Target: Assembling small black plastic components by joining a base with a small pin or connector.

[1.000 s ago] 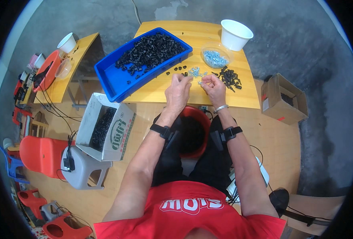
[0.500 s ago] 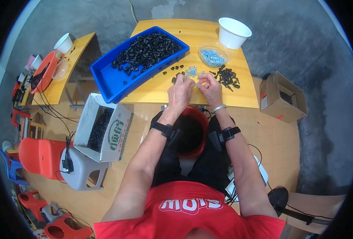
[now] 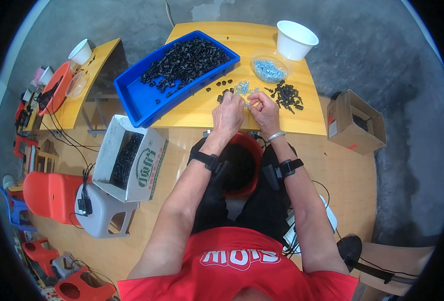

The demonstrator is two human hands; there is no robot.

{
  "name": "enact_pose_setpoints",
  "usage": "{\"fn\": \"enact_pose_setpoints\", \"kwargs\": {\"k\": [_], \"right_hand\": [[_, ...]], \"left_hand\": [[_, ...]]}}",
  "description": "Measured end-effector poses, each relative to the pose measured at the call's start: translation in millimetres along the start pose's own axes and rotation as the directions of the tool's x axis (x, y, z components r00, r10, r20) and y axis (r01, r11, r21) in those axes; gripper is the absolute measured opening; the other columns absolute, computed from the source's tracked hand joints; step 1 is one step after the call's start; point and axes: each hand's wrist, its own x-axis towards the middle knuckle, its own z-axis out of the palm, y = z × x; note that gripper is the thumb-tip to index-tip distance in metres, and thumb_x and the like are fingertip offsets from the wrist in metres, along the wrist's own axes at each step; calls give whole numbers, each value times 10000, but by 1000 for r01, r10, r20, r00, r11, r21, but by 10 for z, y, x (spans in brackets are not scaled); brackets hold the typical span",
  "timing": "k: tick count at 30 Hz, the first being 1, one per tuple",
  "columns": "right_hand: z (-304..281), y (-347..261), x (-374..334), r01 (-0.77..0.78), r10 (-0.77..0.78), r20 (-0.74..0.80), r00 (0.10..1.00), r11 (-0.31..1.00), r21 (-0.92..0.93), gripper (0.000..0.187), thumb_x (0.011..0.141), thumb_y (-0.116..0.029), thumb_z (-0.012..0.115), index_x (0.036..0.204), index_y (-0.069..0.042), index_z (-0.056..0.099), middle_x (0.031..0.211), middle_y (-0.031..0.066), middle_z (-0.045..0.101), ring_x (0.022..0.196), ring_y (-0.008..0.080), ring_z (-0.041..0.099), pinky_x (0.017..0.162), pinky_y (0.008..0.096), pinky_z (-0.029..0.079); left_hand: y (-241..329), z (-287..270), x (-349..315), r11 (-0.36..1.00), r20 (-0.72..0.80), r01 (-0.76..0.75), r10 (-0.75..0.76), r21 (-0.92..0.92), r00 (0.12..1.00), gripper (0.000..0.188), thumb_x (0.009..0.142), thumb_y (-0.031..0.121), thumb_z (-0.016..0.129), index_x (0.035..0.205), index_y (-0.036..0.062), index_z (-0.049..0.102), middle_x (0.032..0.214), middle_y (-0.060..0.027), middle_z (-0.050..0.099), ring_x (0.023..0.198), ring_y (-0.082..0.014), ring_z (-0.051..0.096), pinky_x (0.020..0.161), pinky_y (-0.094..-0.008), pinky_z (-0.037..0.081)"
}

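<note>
Above the table (image 3: 310, 118), the right hand (image 3: 265, 114) pinches a screw (image 3: 247, 104) beside the left hand (image 3: 227, 115), whose fingers curl, their grip hidden, near the tray (image 3: 137, 95).

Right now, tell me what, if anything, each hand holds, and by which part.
The right hand pinches a small silvery piece, seemingly by its right end. The left hand closes beside it; what it grips, if anything, is hidden.

On the table (image 3: 310, 122), the tray (image 3: 142, 98) lies left of the bowl (image 3: 288, 68) holding screws (image 3: 268, 68).
</note>
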Motion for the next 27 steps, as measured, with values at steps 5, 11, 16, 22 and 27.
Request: {"fn": "enact_pose_setpoints", "kwargs": {"k": [5,11,16,22,27], "right_hand": [[8,-7,-1,-2,2,7,1000,1000,10,215,669,11,608,873,-54,581,723,53,584,491,140,521,505,268,433],[32,17,6,33,-36,-31,999,997,-72,181,676,7,588,846,-54,577,732,75,574,584,201,555,561,304,450],[50,57,36,27,-35,-53,998,989,-148,149,670,-15,617,807,-46,567,745,90,571,672,250,571,606,338,457],[8,-38,3,-24,23,-43,999,999,-30,149,668,-69,687,803,-44,630,758,72,565,561,174,538,534,275,436],[-7,32,10,38,-37,-27,999,998,51,83,709,-91,673,763,-33,647,724,57,582,518,130,501,492,243,409]], "left_hand": [[18,-6,21,1000,22,25,-25,1,999,142,861,207,518,829,72,543,824,-116,509,721,-318,566,593,-436,456],[23,12,28,997,-6,64,-64,30,998,152,861,211,518,834,71,569,828,-120,550,755,-314,575,628,-436,461],[-24,29,16,990,-47,110,-115,-93,992,134,830,201,566,832,72,600,817,-107,573,781,-288,577,667,-380,455],[-89,16,1,974,-114,29,-56,-227,992,112,804,165,597,842,65,629,806,-92,585,752,-262,577,641,-348,450],[-106,-11,-6,968,-70,-22,5,-249,998,90,774,148,630,823,75,650,769,-81,580,719,-233,575,616,-327,449]]}}
